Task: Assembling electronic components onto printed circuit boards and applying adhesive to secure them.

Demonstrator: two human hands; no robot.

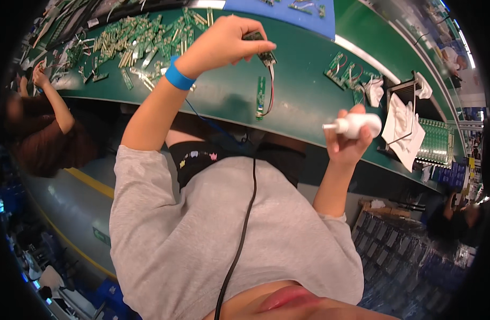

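Note:
My left hand [231, 44], a blue band at its wrist, is raised over the green table, its fingers closed on a small dark circuit board [266, 55]. From that board hang thin white, red and black wires [271, 80], joined to a narrow green circuit board [261, 96] dangling below it. In my right hand [347, 146], near the table's front edge, is a small white squeeze bottle [357, 126], tilted on its side. Its narrow nozzle points left, toward the hanging board, with a gap between them. The bottle's contents cannot be seen.
Many loose green circuit boards [143, 40] are heaped at the back left. A blue mat [309, 18] lies at the back. Wired boards [352, 74], white cloths [400, 125] and a rack of boards [436, 143] stand right. A co-worker's arm [57, 98] reaches in at left.

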